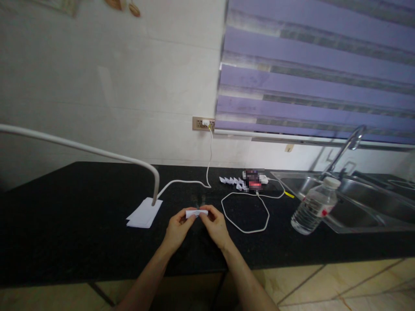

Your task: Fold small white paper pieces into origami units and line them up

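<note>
Left hand [177,230] and right hand [214,226], each grip pinching folded paper [196,213] over the desk [81,246], loose sheets [143,218] left, looped cable [249,232] right, bottle [313,209] farther right partly hiding the sink [372,229]

The left forearm [149,276] and right forearm [248,280] were bare down to the picture's lower edge, smooth in outline, tapering to narrow wrists [228,245]. The left hand [175,231] and right hand [216,226] were bare too, with slender fingers [212,210] and rounded thumbs [188,223]; nail details were too small to tell.
</note>
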The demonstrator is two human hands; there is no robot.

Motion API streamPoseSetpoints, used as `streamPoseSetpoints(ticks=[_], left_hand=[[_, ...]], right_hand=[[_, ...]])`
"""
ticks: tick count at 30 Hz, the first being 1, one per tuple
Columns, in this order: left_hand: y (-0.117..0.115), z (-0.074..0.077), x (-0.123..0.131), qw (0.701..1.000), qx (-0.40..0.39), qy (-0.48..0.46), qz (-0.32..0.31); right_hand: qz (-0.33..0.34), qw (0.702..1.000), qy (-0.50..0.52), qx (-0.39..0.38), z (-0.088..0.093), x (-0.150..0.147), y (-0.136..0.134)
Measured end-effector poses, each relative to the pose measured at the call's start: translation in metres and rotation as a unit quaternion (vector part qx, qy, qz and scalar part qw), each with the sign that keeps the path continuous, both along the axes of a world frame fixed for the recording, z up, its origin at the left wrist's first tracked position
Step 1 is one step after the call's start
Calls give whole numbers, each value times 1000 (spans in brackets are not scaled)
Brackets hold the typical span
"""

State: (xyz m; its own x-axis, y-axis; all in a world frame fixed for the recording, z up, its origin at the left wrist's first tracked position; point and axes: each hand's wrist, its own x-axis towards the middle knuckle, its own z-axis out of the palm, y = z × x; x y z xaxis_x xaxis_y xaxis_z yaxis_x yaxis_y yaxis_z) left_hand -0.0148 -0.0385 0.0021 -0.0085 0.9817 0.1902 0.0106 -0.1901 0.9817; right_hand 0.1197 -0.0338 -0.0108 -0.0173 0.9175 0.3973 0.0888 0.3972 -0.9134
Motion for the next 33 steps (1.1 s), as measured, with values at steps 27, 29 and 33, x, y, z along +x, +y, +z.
streamPoseSetpoints(ticks=[27, 29, 33], left_hand=[[2, -4, -2, 998, 40, 51, 14], [2, -4, -2, 997, 46, 54, 12], [0, -1, -2, 996, 51, 66, 15]], right_hand=[[12, 1000, 0, 4, -1, 0, 1], [13, 1000, -8, 13, 1, -1, 0], [6, 999, -29, 37, 4, -1, -2]])
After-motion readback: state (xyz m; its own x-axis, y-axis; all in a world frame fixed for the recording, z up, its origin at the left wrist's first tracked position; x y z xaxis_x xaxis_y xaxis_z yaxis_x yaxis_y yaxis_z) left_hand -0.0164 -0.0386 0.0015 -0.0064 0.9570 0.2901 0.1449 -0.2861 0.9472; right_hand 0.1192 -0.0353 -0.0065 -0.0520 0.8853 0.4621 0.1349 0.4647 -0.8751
